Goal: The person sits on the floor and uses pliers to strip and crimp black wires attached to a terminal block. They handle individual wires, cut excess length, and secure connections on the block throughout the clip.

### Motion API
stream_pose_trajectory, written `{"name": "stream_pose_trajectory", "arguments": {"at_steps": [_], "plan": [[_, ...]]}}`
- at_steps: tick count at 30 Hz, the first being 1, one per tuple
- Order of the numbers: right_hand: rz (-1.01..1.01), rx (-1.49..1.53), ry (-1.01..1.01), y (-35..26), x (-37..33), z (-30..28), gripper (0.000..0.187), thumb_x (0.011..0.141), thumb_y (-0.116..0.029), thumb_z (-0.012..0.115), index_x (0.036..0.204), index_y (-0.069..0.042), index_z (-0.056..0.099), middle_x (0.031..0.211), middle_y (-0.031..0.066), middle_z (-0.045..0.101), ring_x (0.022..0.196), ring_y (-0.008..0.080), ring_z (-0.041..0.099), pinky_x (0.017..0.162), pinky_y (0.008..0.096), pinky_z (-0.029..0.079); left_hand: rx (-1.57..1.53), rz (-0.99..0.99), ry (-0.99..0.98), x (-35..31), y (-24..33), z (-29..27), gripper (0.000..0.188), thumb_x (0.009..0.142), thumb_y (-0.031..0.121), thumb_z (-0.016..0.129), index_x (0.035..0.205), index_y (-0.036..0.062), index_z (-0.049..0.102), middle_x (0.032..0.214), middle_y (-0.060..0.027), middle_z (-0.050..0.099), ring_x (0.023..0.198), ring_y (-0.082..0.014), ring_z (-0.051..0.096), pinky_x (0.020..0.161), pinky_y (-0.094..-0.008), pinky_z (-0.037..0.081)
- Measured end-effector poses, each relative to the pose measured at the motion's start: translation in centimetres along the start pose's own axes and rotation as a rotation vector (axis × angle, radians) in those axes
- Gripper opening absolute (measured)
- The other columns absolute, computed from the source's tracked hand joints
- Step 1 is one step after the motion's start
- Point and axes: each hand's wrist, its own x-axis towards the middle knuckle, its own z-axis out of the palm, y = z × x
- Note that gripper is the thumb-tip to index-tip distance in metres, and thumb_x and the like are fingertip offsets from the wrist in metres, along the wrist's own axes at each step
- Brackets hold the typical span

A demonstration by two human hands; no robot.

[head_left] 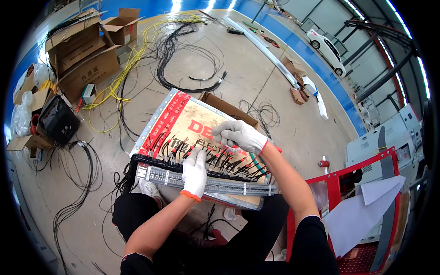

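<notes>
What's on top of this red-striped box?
A fanned-out black wire bundle and a grey strip nearest you. The box top under these, your left hand and right hand is hidden.

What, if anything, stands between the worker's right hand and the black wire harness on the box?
Nothing visible does. The gloved right hand is over the harness's upturned ends; the gloved left hand is farther left, across part of the black wire harness. Whether the right fingertips touch a wire is unclear.

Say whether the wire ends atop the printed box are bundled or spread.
Spread: the wires fan out in a row across the box.
</notes>
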Motion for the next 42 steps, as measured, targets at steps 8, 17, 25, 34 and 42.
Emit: {"name": "stream_pose_trajectory", "arguments": {"at_steps": [8,17,25,34,42], "plan": [[0.082,-0.211,-0.055,-2.4,0.4,1.1,0.021,0.098,-0.012,0.051,0.109,0.000,0.065,0.086,0.0031,0.069,0.071,0.0074,0.062,0.058,0.0230,0.050,0.025,0.023,-0.025,0.4,-0.4,-0.4,0.029,0.101,0.024,0.050,0.113,0.0007,0.063,0.074,0.0029,0.053,0.061,-0.0064,0.045,0.054,-0.0250,0.038],[-0.100,-0.195,-0.031,-1.5,0.7,1.3,0.017,0.097,-0.005,0.052,0.102,0.001,0.067,0.080,0.0039,0.068,0.068,0.0097,0.062,0.063,0.0260,0.053,0.020,0.002,-0.028,0.1,0.3,-0.1,0.026,0.101,0.023,0.050,0.107,0.0028,0.065,0.068,0.0033,0.049,0.057,-0.0063,0.043,0.052,-0.0253,0.036],[-0.342,-0.456,-0.079,-0.3,1.6,2.0,0.017,0.095,-0.003,0.055,0.103,-0.005,0.070,0.085,0.0071,0.069,0.075,0.0120,0.066,0.067,0.0285,0.055,0.083,0.036,-0.019,0.3,-0.1,0.1,0.025,0.100,0.023,0.052,0.108,0.0028,0.065,0.067,0.0014,0.050,0.057,-0.0074,0.045,0.052,-0.0267,0.038],[-0.230,-0.539,-0.032,-2.1,1.1,2.6,0.012,0.092,-0.011,0.061,0.102,-0.006,0.066,0.087,0.0122,0.070,0.076,0.0238,0.067,0.070,0.0360,0.054,0.124,0.094,-0.012,0.5,-0.4,-0.2,0.026,0.100,0.023,0.054,0.107,0.0009,0.066,0.067,0.0002,0.052,0.057,-0.0086,0.045,0.053,-0.0283,0.039],[-0.322,-0.724,-0.019,-1.1,1.2,2.7,0.019,0.090,-0.018,0.065,0.102,-0.003,0.065,0.078,0.0092,0.068,0.071,0.0172,0.064,0.070,0.0356,0.053,0.100,0.059,-0.029,0.2,0.2,0.1,0.024,0.100,0.022,0.053,0.107,0.0020,0.066,0.068,0.0004,0.053,0.058,-0.0083,0.047,0.053,-0.0281,0.041]]}}
